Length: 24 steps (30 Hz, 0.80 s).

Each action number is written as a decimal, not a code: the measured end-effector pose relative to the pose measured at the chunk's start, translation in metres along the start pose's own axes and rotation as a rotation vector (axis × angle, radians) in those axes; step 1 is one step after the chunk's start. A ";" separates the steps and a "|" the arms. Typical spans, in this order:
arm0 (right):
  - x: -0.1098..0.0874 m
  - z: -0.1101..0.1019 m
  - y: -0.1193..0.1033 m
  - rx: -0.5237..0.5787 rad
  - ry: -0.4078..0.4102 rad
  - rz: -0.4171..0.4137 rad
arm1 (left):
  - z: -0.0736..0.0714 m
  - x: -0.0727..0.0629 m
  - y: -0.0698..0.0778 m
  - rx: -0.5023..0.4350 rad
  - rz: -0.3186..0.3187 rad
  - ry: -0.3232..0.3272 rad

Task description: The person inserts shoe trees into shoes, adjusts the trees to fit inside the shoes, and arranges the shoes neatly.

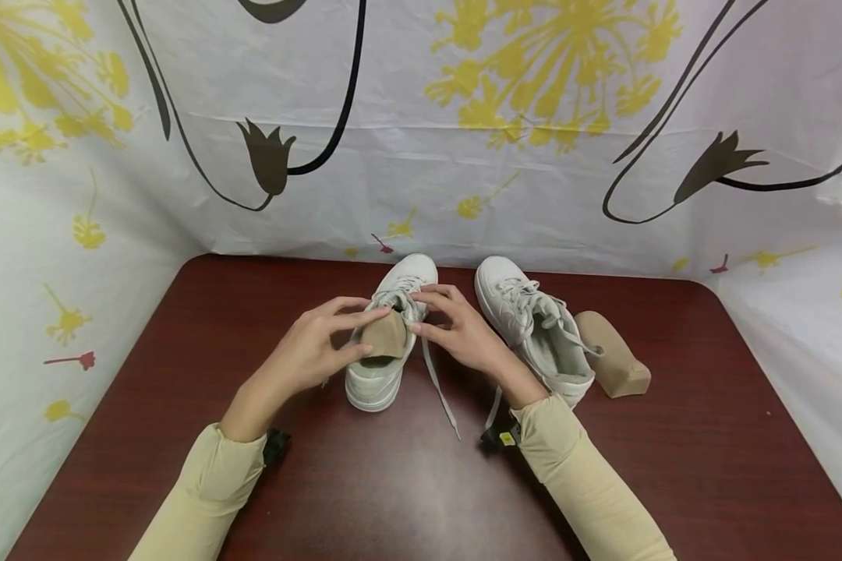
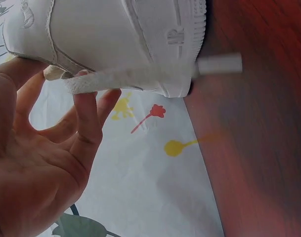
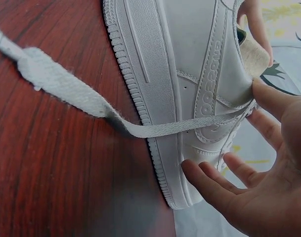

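Observation:
A white sneaker [image 1: 373,388] stands on the table with its toe pointing away and its heel near me. In its opening sits a tan shoe insert [image 1: 384,336], its front part hidden inside the shoe. My left hand [image 1: 316,339] holds the insert between thumb and fingers from the left. From the right, my right hand [image 1: 456,327] grips the sneaker's upper edge beside the laces, thumb at the collar. A loose white lace [image 3: 170,129] hangs down the sneaker's right side. Another lace end [image 2: 135,78] crosses in front of the left fingers in the left wrist view.
A second white sneaker [image 1: 503,304] with loosened laces stands to the right. Beside it lies another tan shoe insert [image 1: 612,354]. Behind the dark red table [image 1: 393,483] hangs a white cloth [image 1: 407,93] with yellow and dark flower prints.

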State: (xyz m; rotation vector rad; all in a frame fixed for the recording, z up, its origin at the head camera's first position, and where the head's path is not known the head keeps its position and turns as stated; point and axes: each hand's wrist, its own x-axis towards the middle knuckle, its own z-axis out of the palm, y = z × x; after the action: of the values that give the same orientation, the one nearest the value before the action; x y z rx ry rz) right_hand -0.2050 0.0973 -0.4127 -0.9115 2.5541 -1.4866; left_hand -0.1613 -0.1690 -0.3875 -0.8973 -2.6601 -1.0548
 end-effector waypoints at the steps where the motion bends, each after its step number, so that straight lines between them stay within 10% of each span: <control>1: 0.000 0.000 0.000 0.002 -0.001 0.000 | 0.000 0.000 0.000 -0.005 -0.005 -0.001; 24: 0.002 0.002 0.001 0.000 0.013 0.021 | 0.003 0.005 -0.006 0.022 0.083 0.052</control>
State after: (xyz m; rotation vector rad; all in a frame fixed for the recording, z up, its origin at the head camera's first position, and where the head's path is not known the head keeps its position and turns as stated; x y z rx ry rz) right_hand -0.2060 0.0952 -0.4141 -0.8751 2.5643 -1.4923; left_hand -0.1684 -0.1686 -0.3914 -0.9535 -2.5638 -1.0145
